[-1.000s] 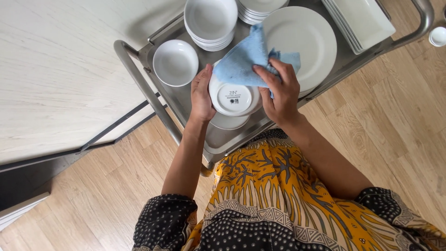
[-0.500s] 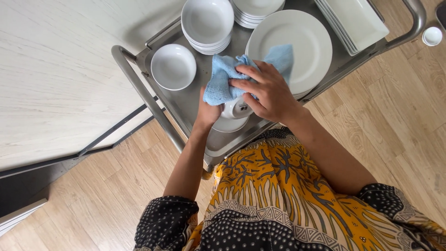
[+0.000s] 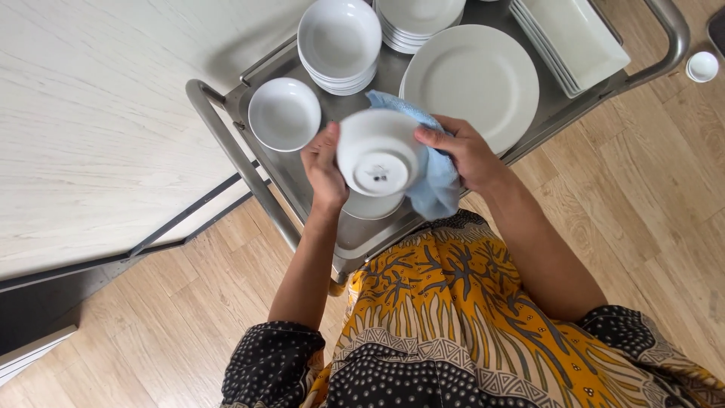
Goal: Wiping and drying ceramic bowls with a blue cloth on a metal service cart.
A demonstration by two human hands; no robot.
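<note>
I hold a white bowl (image 3: 377, 151) upside down over a metal cart (image 3: 249, 162), its base facing me. My left hand (image 3: 323, 166) grips the bowl's left rim. My right hand (image 3: 467, 153) presses a light blue cloth (image 3: 434, 180) against the bowl's right side; the cloth wraps behind and below the bowl. Another white dish (image 3: 371, 206) lies on the cart just beneath the held bowl.
On the cart stand a single small bowl (image 3: 284, 114), a stack of bowls (image 3: 339, 41), a large round plate (image 3: 471, 81), a stack of plates (image 3: 420, 19) and rectangular plates (image 3: 575, 38). A small white cup (image 3: 702, 66) sits on the wooden floor at right. A pale wall panel is left.
The cloth, which covered the bowl's base, has shifted to its right side, so the base now shows. My right hand moved right; the bowl sits slightly higher.
</note>
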